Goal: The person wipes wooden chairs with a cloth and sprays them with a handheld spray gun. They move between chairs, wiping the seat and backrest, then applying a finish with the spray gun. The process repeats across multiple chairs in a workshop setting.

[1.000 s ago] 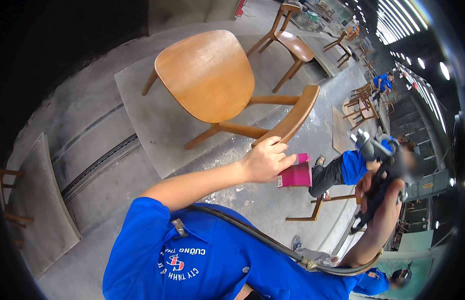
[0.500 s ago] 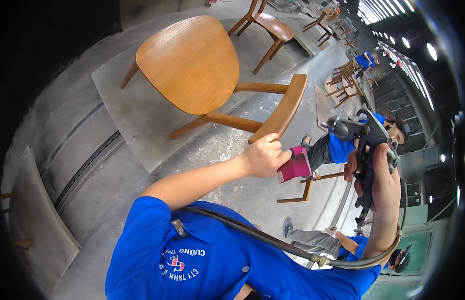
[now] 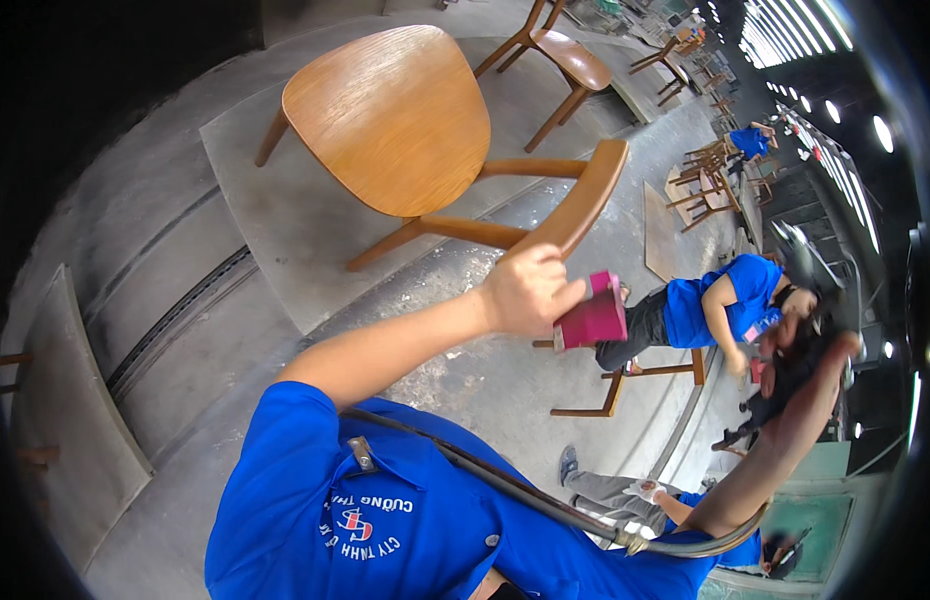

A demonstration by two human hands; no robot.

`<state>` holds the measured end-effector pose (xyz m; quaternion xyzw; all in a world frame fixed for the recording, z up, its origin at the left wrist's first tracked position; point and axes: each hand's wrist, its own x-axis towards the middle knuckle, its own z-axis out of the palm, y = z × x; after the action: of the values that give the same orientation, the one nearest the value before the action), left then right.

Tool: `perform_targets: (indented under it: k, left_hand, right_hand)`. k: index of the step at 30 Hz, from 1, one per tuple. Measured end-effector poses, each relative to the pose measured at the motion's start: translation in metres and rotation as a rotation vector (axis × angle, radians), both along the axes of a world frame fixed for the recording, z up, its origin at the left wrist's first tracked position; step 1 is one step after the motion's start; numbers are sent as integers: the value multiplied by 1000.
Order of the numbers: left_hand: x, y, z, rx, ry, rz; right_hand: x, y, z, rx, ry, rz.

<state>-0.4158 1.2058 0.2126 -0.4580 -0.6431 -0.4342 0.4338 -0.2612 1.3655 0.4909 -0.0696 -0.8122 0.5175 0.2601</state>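
Observation:
A brown wooden chair with a rounded seat [image 3: 390, 120] stands before me on a grey board [image 3: 255, 220]. My left hand [image 3: 530, 292] is closed at the near end of its curved backrest [image 3: 585, 195]. A folded magenta sheet [image 3: 595, 312], perhaps sandpaper, sticks out beside the left thumb; how the fingers share sheet and backrest is hidden. Raised at the far right, my right hand [image 3: 820, 390] is closed round a dark spray gun [image 3: 770, 400], both smeared by motion. A hose [image 3: 585, 520] crosses my chest toward the right forearm.
Behind stands another wooden chair [image 3: 565, 60]. A blue-shirted person [image 3: 735, 300] works at right beside a wooden frame [image 3: 615, 390]; another person's grey-trousered legs [image 3: 615, 497] show below. More chairs [image 3: 710, 190] stand far right. At left leans a board [image 3: 85, 430].
My right hand has swung outward to the right with the spray gun. The left hand stays at the backrest. The blue-shirted person's arm and torso now show more fully.

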Motion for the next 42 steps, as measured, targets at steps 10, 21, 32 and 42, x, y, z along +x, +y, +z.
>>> perform_targets:
  k: [10, 21, 32, 42]
  left_hand:
    - [-179, -90, 48, 14, -174, 347]
    - [-412, -65, 146, 103, -710, -65]
    - [-321, -430, 47, 724, -1016, 370]
    - [-294, -514, -183, 1102, -1662, 120]
  right_hand:
    - [53, 5, -137, -172, -38, -248]
    - [34, -82, -182, -316, -132, -262]
    - [3, -96, -226, -384, -305, -160]
    - [-6, -116, -190, -371, -10, -136]
